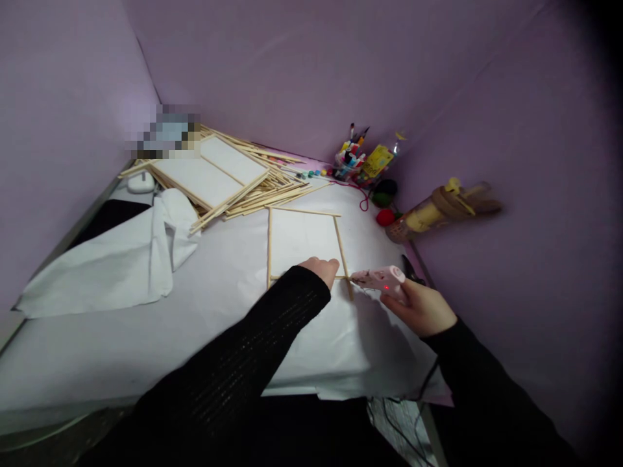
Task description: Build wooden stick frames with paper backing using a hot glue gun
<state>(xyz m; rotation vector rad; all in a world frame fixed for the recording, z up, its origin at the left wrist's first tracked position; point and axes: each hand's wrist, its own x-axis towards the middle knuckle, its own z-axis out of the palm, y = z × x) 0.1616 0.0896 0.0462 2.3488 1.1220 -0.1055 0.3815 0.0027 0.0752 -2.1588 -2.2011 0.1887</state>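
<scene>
My right hand [428, 306] is wrapped round a pink hot glue gun [377, 279] with a small red light on its side. The gun's nozzle points left, at the lower right corner of a square frame of thin wooden sticks [342, 245]. My left hand [322, 267] is closed at the frame's bottom stick, close to that corner; its fingertips are partly hidden. Some stick ends run past the corners. A white sheet [302, 240] shows inside the frame.
At the back left, finished-looking white panels with stick edges [214, 168] lie on loose wooden sticks [272, 198]. A white cloth [111, 259] and white case [141, 182] are left. Pens in a cup [349, 162], a red yarn ball [385, 216] and a wrapped roll [428, 214] line the right wall.
</scene>
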